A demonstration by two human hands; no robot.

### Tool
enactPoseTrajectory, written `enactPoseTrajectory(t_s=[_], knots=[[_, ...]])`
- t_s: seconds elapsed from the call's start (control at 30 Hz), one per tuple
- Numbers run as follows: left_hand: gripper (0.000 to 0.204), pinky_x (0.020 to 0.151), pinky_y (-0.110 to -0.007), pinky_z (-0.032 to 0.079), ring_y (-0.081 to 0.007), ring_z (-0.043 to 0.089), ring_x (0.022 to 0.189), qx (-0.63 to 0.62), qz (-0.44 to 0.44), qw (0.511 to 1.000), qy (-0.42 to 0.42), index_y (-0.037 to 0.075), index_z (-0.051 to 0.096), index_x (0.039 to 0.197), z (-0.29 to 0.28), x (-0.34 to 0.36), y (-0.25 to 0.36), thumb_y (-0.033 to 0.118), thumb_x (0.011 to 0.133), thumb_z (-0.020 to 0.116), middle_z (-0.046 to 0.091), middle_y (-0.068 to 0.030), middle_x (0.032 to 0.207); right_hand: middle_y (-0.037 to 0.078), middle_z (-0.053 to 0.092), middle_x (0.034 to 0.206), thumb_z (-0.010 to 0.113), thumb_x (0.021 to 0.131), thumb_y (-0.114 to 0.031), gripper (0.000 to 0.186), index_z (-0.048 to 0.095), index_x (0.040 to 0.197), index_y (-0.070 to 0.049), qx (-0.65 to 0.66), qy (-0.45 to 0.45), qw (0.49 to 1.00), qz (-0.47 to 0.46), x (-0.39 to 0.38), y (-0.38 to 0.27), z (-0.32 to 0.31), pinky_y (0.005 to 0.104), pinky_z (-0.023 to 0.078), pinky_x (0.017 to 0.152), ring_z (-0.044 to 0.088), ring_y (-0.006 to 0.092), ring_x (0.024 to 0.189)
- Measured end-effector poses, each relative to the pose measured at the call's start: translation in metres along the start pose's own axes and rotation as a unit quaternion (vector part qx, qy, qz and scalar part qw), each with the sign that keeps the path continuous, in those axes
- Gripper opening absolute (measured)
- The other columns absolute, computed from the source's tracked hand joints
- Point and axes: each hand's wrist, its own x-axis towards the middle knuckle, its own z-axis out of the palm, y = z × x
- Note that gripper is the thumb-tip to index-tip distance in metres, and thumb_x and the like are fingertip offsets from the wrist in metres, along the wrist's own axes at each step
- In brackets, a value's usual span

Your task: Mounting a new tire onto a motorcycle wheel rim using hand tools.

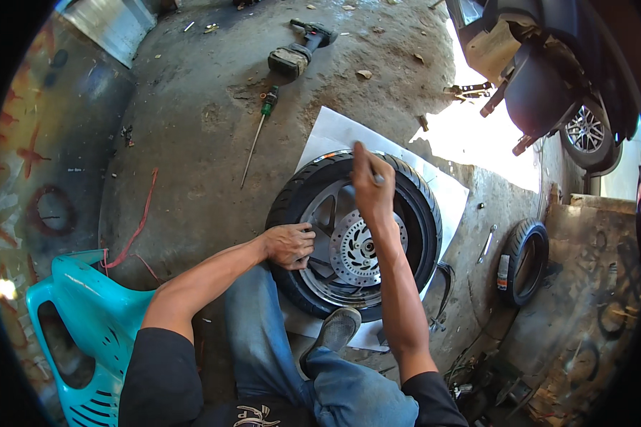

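A motorcycle wheel with a black tyre and a perforated brake disc lies flat on a white sheet before me. My left hand grips the tyre's left side, its fingers curled over the inner edge by the rim. Above the wheel's far part, my right hand is closed in a fist. A small round end of something shows at that fist, but I cannot make out the whole object. My grey shoe presses against the tyre's near edge.
A screwdriver and a cordless power tool lie beyond the wheel. To the right are a wrench and a smaller tyre. A turquoise plastic chair stands at my left. A parked motorbike is at the far right.
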Motion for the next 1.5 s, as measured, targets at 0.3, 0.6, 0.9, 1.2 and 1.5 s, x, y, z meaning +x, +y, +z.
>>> enactPoseTrajectory(t_s=[0.3,0.6,0.9,1.2,1.5], knots=[[0.019,0.094,-0.038,0.044,-0.0214,0.060,0.088,0.019,-0.011,1.000,-0.012,0.010,0.065,0.076,-0.003,0.001,0.005,0.028,0.082,0.068,0.060,-0.0049,0.080,0.033,0.058,0.073,0.057,0.105,-0.044,0.058,0.065,0.080,0.008,-0.086,-0.061,0.990,0.093,0.100,-0.006,0.032,0.0529,0.045,0.066,0.054,0.0473,0.063],[0.019,0.091,-0.035,0.044,-0.0195,0.060,0.089,0.019,-0.020,1.000,-0.010,0.010,0.065,0.076,-0.002,-0.007,0.003,0.028,0.081,0.069,0.062,-0.0029,0.079,0.027,0.066,0.082,0.054,0.108,-0.037,0.049,0.066,0.093,0.008,-0.130,-0.043,0.990,0.042,0.072,-0.033,-0.004,0.0456,0.047,0.072,0.060,0.0402,0.073],[0.020,0.091,-0.036,0.045,-0.0205,0.061,0.088,0.023,-0.009,1.000,0.017,0.010,0.066,0.074,0.005,-0.004,0.002,0.029,0.080,0.070,0.063,-0.0036,0.080,0.008,0.066,0.082,0.048,0.110,-0.038,0.053,0.076,0.098,0.006,0.027,0.069,0.959,0.274,-0.108,-0.054,-0.159,0.0278,0.047,0.060,0.059,0.0122,0.065],[0.027,0.095,-0.037,0.045,-0.0220,0.062,0.093,0.047,-0.029,0.998,-0.014,0.009,0.071,0.075,-0.001,-0.001,0.006,0.035,0.081,0.069,0.068,-0.0053,0.081,0.002,0.054,0.097,0.047,0.107,-0.007,0.051,0.041,0.157,0.001,0.270,0.113,0.912,0.285,-0.213,0.030,-0.085,0.0271,0.048,0.067,0.046,0.0091,0.072],[0.025,0.095,-0.038,0.045,-0.0222,0.062,0.091,0.049,-0.032,0.998,0.003,0.009,0.070,0.073,-0.004,-0.001,0.008,0.033,0.079,0.070,0.067,-0.0050,0.078,0.000,0.057,0.096,0.048,0.108,-0.009,0.050,0.043,0.157,0.000,0.340,0.141,0.890,0.270,-0.183,0.087,-0.052,0.0264,0.046,0.064,0.048,0.0076,0.068]])
